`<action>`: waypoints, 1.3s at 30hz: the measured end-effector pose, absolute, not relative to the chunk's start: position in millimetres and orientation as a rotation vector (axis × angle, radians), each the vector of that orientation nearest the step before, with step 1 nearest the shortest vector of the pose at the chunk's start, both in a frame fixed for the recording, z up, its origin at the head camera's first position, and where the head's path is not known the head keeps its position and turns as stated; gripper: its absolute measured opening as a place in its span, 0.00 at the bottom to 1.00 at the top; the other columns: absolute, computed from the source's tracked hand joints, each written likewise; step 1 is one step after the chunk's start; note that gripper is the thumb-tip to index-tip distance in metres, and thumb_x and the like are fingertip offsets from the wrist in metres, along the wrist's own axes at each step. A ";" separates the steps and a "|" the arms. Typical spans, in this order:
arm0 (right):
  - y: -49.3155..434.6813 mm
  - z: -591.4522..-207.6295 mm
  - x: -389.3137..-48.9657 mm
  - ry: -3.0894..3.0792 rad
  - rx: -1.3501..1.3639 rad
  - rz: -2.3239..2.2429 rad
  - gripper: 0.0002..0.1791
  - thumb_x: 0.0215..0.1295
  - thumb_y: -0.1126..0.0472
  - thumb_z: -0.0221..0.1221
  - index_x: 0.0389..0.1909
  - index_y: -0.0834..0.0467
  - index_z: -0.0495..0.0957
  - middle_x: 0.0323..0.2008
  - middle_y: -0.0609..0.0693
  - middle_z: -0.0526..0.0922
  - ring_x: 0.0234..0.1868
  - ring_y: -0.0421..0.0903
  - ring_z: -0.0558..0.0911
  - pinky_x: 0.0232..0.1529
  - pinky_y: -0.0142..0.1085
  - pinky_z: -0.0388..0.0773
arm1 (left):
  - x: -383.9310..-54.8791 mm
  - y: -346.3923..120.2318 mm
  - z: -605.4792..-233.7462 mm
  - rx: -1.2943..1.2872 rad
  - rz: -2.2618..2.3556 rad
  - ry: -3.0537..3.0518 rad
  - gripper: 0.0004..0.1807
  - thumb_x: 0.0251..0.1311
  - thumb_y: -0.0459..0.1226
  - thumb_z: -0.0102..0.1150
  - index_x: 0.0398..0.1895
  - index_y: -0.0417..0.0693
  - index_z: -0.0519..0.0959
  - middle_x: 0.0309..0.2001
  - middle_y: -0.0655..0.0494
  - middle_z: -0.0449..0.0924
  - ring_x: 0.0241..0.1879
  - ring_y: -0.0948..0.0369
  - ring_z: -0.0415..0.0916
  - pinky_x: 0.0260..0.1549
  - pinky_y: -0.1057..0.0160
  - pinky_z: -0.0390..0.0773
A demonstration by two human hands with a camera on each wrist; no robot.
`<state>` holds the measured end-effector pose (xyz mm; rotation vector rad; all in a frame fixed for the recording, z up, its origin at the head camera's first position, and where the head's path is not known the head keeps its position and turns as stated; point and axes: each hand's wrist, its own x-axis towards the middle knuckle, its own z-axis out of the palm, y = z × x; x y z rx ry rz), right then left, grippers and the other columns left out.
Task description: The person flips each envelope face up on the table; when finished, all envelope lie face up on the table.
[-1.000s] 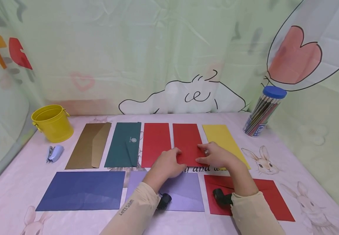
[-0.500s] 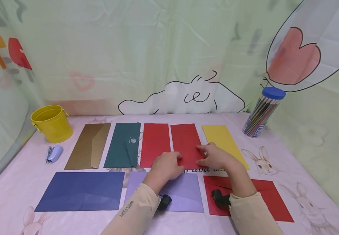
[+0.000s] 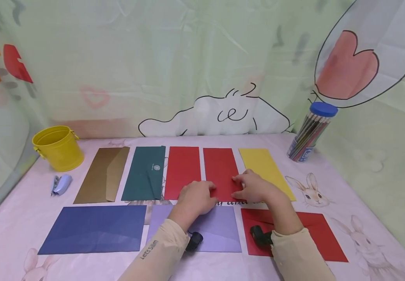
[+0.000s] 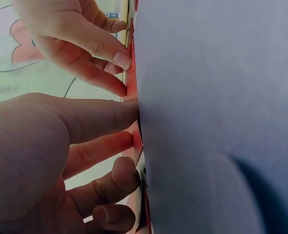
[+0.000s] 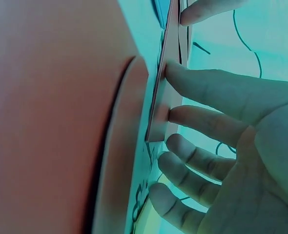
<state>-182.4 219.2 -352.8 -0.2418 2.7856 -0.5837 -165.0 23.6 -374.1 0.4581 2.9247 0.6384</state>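
Note:
Two red envelopes stand side by side in the far row, the left one (image 3: 183, 168) and the right one (image 3: 220, 166). Both hands touch the right one near its front end. My left hand (image 3: 195, 197) has its thumb and index fingertip at the left edge, the other fingers loosely bent. At the right edge, my right hand (image 3: 255, 187) touches with thumb and index finger; its remaining fingers spread apart in the right wrist view. Neither hand curls round the envelope, which lies flat. A lilac envelope (image 3: 220, 230) lies below the left hand, partly covered by the forearm.
Brown (image 3: 98, 175), green (image 3: 144, 175) and yellow (image 3: 265, 168) envelopes share the far row. In front lie a blue envelope (image 3: 93, 230) and a red flapped one (image 3: 321, 234). A yellow bucket (image 3: 60, 150), a lilac stapler-like item (image 3: 61, 184) and a pencil tub (image 3: 309, 134) stand around.
The right red envelope's far end shifted slightly left by half a second ago, then back to the right. Both hands stay at its edges. The head view has turned a little.

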 end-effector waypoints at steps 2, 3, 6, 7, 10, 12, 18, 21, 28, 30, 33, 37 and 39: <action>220.3 -351.5 -182.7 2.783 -0.247 -0.598 0.35 0.59 0.57 0.71 0.66 0.66 0.74 0.56 0.64 0.71 0.55 0.58 0.72 0.46 0.45 0.82 | -165.0 23.5 -373.4 0.458 0.638 2.925 0.26 0.58 0.45 0.69 0.61 0.54 0.82 0.52 0.54 0.84 0.51 0.51 0.80 0.51 0.50 0.75; 221.4 -350.7 -182.6 2.781 -0.251 -0.614 0.35 0.60 0.57 0.71 0.65 0.66 0.74 0.56 0.64 0.71 0.55 0.58 0.72 0.45 0.45 0.82 | -164.9 23.6 -372.9 0.458 0.639 2.926 0.26 0.58 0.45 0.69 0.61 0.54 0.82 0.52 0.54 0.84 0.51 0.51 0.80 0.50 0.49 0.75; 227.6 -346.4 -180.1 2.780 -0.254 -0.657 0.35 0.60 0.54 0.70 0.66 0.64 0.74 0.56 0.64 0.72 0.54 0.58 0.73 0.43 0.44 0.82 | -164.3 24.6 -371.7 0.466 0.661 2.935 0.26 0.57 0.44 0.70 0.61 0.53 0.81 0.50 0.54 0.84 0.50 0.52 0.81 0.49 0.50 0.77; 230.4 -345.3 -178.7 2.778 -0.246 -0.665 0.35 0.60 0.54 0.70 0.66 0.63 0.74 0.56 0.64 0.73 0.55 0.58 0.74 0.43 0.44 0.82 | -164.0 25.2 -371.6 0.475 0.670 2.941 0.26 0.57 0.44 0.70 0.60 0.53 0.81 0.49 0.55 0.84 0.48 0.52 0.81 0.48 0.51 0.77; 243.5 -341.5 -173.8 2.788 -0.262 -0.644 0.35 0.60 0.53 0.70 0.66 0.63 0.74 0.56 0.65 0.73 0.56 0.61 0.74 0.47 0.49 0.81 | -161.9 28.5 -369.6 0.531 0.702 2.959 0.25 0.58 0.44 0.69 0.60 0.56 0.81 0.46 0.57 0.84 0.45 0.55 0.81 0.43 0.54 0.80; 254.7 -340.3 -171.1 2.798 -0.269 -0.625 0.35 0.60 0.53 0.70 0.65 0.63 0.74 0.57 0.66 0.73 0.57 0.63 0.73 0.49 0.53 0.80 | -159.6 32.4 -367.2 0.599 0.706 2.962 0.24 0.60 0.45 0.68 0.61 0.57 0.81 0.47 0.58 0.84 0.46 0.56 0.81 0.42 0.56 0.80; 292.2 -342.6 -169.6 2.832 -0.170 -0.604 0.37 0.59 0.54 0.70 0.66 0.67 0.72 0.60 0.72 0.70 0.60 0.70 0.69 0.53 0.61 0.75 | -155.0 54.7 -358.0 0.809 0.662 2.879 0.22 0.63 0.48 0.65 0.60 0.60 0.82 0.50 0.61 0.83 0.53 0.60 0.79 0.48 0.59 0.79; 307.1 -344.3 -172.5 2.823 -0.139 -0.593 0.37 0.60 0.54 0.70 0.65 0.69 0.71 0.60 0.74 0.69 0.60 0.72 0.68 0.53 0.62 0.75 | -159.5 70.5 -352.4 0.821 0.638 2.844 0.20 0.63 0.49 0.65 0.58 0.64 0.83 0.45 0.66 0.84 0.52 0.63 0.78 0.48 0.61 0.77; 332.2 -342.2 -173.9 2.761 0.014 -0.547 0.41 0.61 0.52 0.68 0.66 0.74 0.66 0.57 0.78 0.70 0.57 0.73 0.69 0.50 0.61 0.76 | -170.9 116.1 -345.8 0.845 0.537 2.853 0.20 0.63 0.52 0.65 0.59 0.70 0.82 0.55 0.68 0.79 0.56 0.62 0.74 0.50 0.60 0.72; 334.0 -341.9 -173.8 2.755 0.042 -0.531 0.42 0.61 0.52 0.69 0.67 0.74 0.66 0.58 0.78 0.70 0.58 0.73 0.68 0.51 0.62 0.75 | -173.7 127.9 -347.6 0.854 0.482 2.866 0.21 0.62 0.54 0.65 0.59 0.72 0.82 0.58 0.67 0.76 0.58 0.61 0.71 0.51 0.59 0.70; 332.9 -342.6 -174.3 2.749 0.063 -0.521 0.43 0.59 0.51 0.70 0.67 0.73 0.66 0.58 0.77 0.69 0.59 0.73 0.67 0.51 0.60 0.76 | -177.6 141.1 -352.5 0.867 0.382 2.881 0.22 0.62 0.55 0.64 0.60 0.73 0.81 0.60 0.67 0.74 0.59 0.61 0.69 0.54 0.57 0.68; 332.3 -344.0 -174.6 2.746 0.051 -0.550 0.41 0.58 0.53 0.71 0.65 0.74 0.68 0.55 0.76 0.72 0.56 0.70 0.71 0.51 0.58 0.77 | -180.1 151.4 -358.9 0.866 0.218 2.887 0.22 0.61 0.57 0.64 0.58 0.72 0.82 0.57 0.66 0.76 0.57 0.61 0.69 0.59 0.54 0.66; 333.8 -343.7 -173.6 2.740 0.053 -0.570 0.40 0.58 0.55 0.71 0.64 0.75 0.68 0.53 0.75 0.74 0.53 0.68 0.74 0.50 0.57 0.77 | -179.7 155.1 -360.4 0.868 0.129 2.892 0.22 0.60 0.59 0.64 0.57 0.71 0.83 0.55 0.67 0.77 0.56 0.62 0.70 0.60 0.54 0.65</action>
